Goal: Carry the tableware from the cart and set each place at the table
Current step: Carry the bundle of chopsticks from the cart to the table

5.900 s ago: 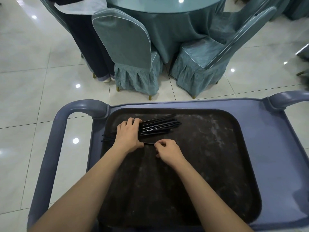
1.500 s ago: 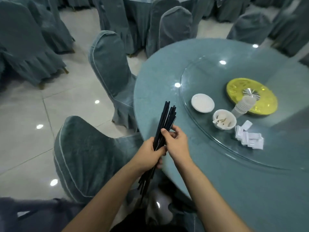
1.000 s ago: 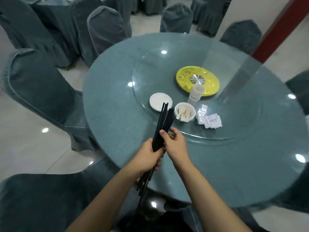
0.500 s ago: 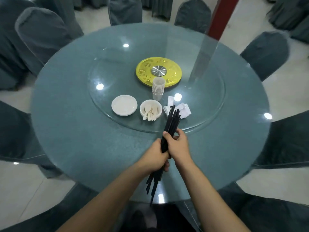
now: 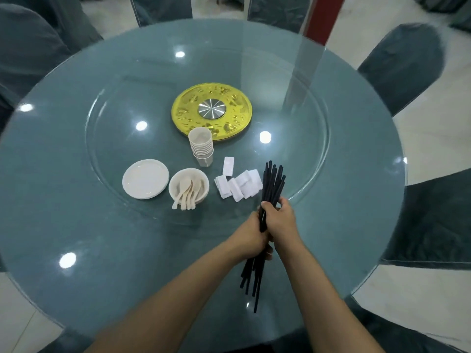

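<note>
The bundle of black chopsticks [image 5: 271, 184] stands slightly tilted above the near part of the round table [image 5: 76, 205], apparently clear of its surface. Its upper ends fan out over the rim of the glass turntable [image 5: 119, 118], just beside a cluster of small white pieces [image 5: 239, 186]. Its lower ends hang below the hands. The left hand [image 5: 251, 234] wraps the bundle at about mid-length with curled fingers. The right hand [image 5: 280, 220] grips it just above, with the thumb laid across the front sticks. Both hands are closed round the bundle and touch each other. Handling assessment: the sticks appear thin, rigid and light. Their smooth dark finish suggests low friction, so single sticks are likely to slide lengthwise out of a loose grip. The uneven ends indicate that the sticks move independently of one another. For carrying, use a full mid-length wrap with one hand. To separate a pair, pinch two sticks near the upper ends with the other hand and draw them along their axis, not sideways. Breakage risk appears low. The main hazard is a dropped stick striking the glass, the stack of cups [image 5: 201, 146], the plate [image 5: 145, 178] or the bowl of spoons [image 5: 204, 180], which all stand on the turntable to the left of the bundle. No setting is laid at the table edge yet.
</note>
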Demonstrator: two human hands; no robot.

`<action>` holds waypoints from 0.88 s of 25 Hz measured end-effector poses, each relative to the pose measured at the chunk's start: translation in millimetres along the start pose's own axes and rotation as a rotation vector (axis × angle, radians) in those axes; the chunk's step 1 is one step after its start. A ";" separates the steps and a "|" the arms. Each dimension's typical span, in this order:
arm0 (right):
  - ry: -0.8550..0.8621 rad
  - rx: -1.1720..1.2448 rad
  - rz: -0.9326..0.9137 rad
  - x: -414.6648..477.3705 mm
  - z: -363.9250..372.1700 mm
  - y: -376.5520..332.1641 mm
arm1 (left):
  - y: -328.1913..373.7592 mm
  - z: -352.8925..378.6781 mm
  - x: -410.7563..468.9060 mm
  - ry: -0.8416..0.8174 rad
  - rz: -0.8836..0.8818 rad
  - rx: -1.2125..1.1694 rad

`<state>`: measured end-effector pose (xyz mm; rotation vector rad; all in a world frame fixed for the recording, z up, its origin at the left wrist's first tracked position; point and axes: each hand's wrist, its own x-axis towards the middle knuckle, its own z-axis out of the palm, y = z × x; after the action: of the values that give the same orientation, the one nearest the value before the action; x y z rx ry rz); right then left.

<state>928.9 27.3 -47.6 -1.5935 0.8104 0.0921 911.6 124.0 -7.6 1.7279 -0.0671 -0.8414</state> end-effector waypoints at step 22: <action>-0.138 -0.052 0.122 165.6 -13.3 -29.9 | 5.9 8.0 176.2 0.128 -0.113 0.044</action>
<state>1063.6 -58.5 -102.0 -1.5669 0.8024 0.3096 1039.8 35.6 -90.6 1.8362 0.1001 -0.8146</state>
